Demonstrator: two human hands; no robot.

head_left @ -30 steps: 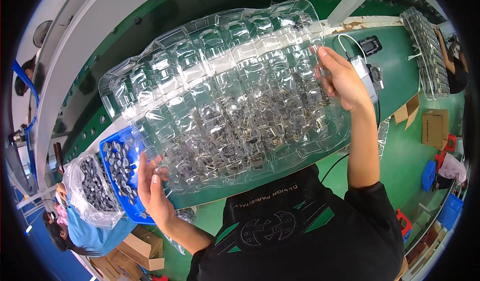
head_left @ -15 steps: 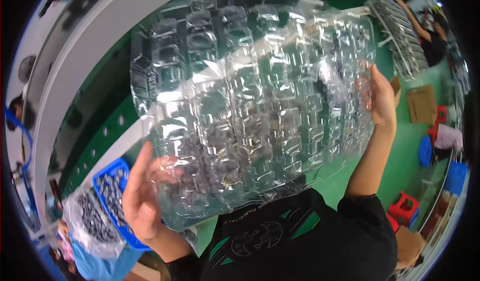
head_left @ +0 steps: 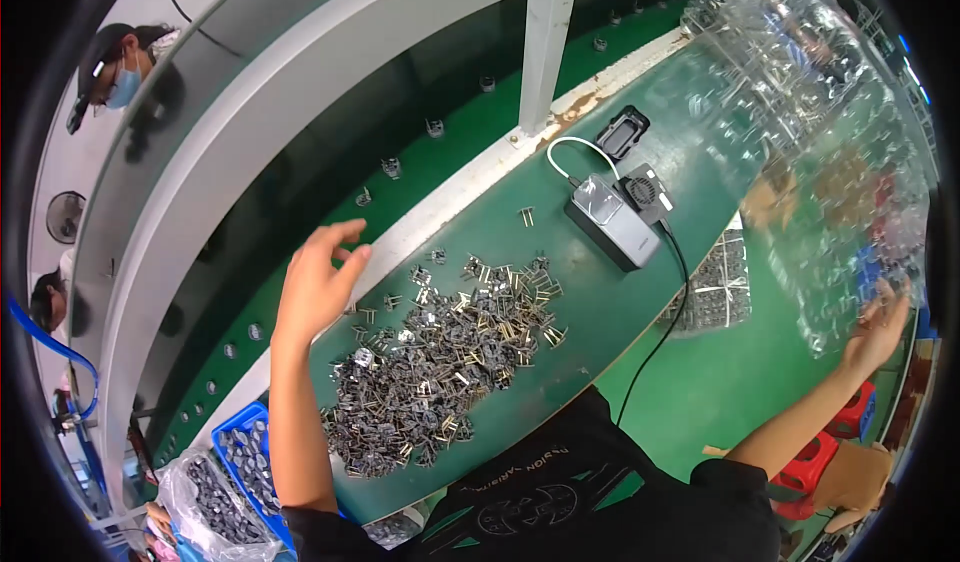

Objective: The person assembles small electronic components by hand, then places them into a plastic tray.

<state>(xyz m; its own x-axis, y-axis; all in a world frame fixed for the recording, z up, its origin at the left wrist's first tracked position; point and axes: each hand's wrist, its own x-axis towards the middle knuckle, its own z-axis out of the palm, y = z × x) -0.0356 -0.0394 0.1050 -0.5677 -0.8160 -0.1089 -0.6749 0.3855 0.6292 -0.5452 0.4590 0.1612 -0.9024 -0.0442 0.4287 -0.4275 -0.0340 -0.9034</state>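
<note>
At far left, beyond the wrist from the left fingers, a clear bag (head_left: 185, 492) of dark parts leans by a blue bin (head_left: 238, 420) of similar pieces. The left hand (head_left: 322, 282), holding nothing, hangs above the bench's far side, its thumb and fingers apart. Below and right of those fingers, a heap of small metal-legged parts (head_left: 440, 362) covers a stretch of green bench (head_left: 590, 312); one stray part (head_left: 527, 216) lies well off to the right of the fingertips. A black shirt (head_left: 690, 507), lower than both hands, carries a line of pale lettering over a round emblem and green bars. Farther right of the left fingers sit a grey box-shaped device (head_left: 612, 222), any marking on it too small to read, and a black cradle (head_left: 622, 132). At far right, a clear moulded tray (head_left: 845, 162) stretches up and to the left from the right fingers, its long axis slanting away from the wearer. The right hand (head_left: 875, 332), much the nearer, grasps its lower end; the thumb's exact hold cannot be told.
</note>
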